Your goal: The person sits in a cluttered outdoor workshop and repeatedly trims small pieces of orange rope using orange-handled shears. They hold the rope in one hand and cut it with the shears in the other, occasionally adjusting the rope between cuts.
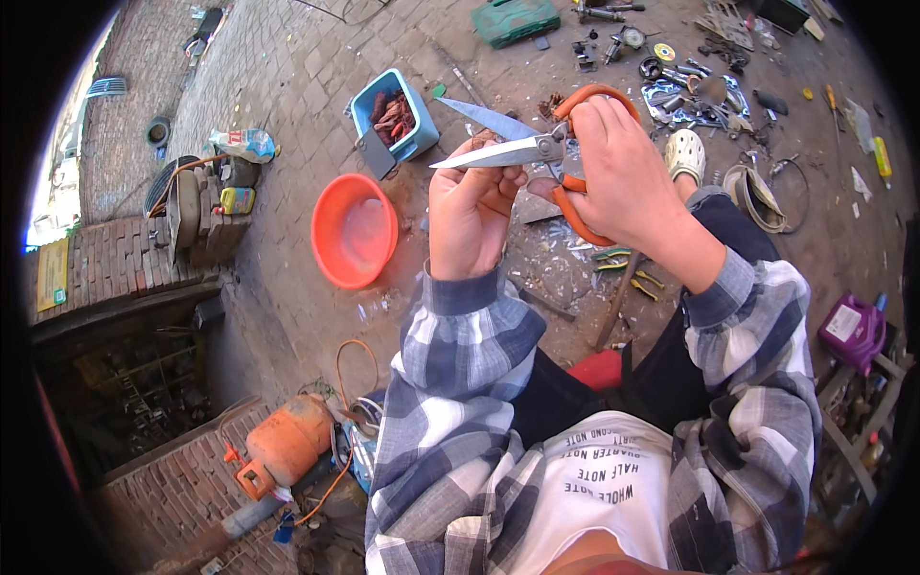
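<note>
My right hand [625, 172] grips the large metal shears [503, 152] by their orange-coated handles, and the blades stand apart. Behind the lower blade, my left hand [471, 215] pinches a small brown scrap [483, 138]; the blades hide part of it, so its kind is unclear. Left of the shears, a light blue plastic bin [424, 129] contains reddish-brown scraps [394, 118]. Nearer to me on that side sits an orange-red plastic basin [345, 262]. Below my right hand, pliers with green and yellow handles [611, 264] lie beside a wooden tool handle [619, 302].
Metal machine parts [693, 93] lie spread on the brick ground at the upper right, near a green plastic case [515, 21]. An orange gas cylinder [291, 438] with a hose lies at the lower left. A purple jug [852, 330] stands at the right.
</note>
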The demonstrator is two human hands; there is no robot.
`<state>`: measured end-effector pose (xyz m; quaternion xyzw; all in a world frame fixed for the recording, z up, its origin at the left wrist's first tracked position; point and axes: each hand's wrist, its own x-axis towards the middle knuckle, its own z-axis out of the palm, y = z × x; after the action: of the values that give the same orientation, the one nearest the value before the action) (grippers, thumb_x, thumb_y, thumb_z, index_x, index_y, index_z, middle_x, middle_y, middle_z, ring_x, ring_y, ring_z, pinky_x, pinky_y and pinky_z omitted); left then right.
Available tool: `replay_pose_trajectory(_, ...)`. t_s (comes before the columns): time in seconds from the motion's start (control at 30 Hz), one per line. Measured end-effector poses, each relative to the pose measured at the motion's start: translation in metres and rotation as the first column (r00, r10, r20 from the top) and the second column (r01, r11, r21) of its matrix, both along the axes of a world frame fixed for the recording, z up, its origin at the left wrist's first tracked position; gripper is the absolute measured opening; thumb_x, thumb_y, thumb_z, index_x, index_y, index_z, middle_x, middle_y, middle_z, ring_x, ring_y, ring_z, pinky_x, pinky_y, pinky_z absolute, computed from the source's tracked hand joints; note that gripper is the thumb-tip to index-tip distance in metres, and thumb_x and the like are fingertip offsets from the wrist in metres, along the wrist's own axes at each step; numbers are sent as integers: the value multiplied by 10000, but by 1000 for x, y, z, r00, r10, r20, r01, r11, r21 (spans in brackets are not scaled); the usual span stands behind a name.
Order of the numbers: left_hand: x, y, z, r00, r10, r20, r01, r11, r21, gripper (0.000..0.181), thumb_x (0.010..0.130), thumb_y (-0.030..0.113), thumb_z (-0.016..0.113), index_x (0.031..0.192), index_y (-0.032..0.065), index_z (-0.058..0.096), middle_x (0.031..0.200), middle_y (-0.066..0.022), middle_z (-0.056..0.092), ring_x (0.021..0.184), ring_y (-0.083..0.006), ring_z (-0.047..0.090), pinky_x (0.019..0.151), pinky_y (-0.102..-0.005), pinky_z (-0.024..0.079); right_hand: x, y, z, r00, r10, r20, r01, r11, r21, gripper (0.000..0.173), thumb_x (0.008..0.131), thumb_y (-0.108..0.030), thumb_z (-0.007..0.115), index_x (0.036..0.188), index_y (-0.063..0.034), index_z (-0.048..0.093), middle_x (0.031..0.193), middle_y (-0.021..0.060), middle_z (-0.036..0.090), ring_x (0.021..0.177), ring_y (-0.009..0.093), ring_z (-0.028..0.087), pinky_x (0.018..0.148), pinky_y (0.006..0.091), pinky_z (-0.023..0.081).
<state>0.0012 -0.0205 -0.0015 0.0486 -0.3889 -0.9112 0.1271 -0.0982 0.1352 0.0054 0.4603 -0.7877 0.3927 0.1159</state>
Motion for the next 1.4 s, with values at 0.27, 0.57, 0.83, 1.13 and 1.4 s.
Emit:
replay_pose_trajectory(0.27,1,-1,3,994,70,80,-67,997,-42,141,900,64,555,1026,6,584,964,-85,645,858,-160,631,767,-269,519,4,-2,-6,972,68,224,-75,997,23,500,752,-351,721,995,27,500,908,161,541,891,314,545,778,387,448)
replay_pose_trajectory(0.57,-6,23,9,969,238,62,-207,927,-311,122,830,-7,629,952,-10,625,883,-61,642,803,-133,614,730,-254,498,2,-2,9,472,289,833,-28,949,-314,340,841,-319,683,882,-13,541,768,23,562,700,76,497,611,243,418)
replay_pose_trajectory(0.83,-6,29,10,964,250,-90,-254,773,-581,121,844,-32,596,962,-43,618,978,-51,602,860,-120,578,775,-247,462,1,6,22,326,488,810,-46,864,-502,242,835,-109,679,968,4,511,901,47,574,840,120,582,762,269,485)
replay_pose_trajectory(1.13,-4,28,13,980,194,-43,-196,905,-378,166,886,75,589,1003,-38,622,917,-70,638,822,-131,589,752,-259,480,-1,7,22,348,542,765,-91,832,-547,242,826,-57,674,971,-3,487,943,57,564,888,126,568,803,279,478)
replay_pose_trajectory(1.4,-5,25,13,979,200,-50,-206,935,-290,287,821,-35,616,1105,-28,575,1005,-76,612,914,-130,586,817,-275,494,-4,8,18,383,503,775,-102,857,-506,223,820,-97,682,951,-19,520,932,42,569,874,113,557,789,262,455)
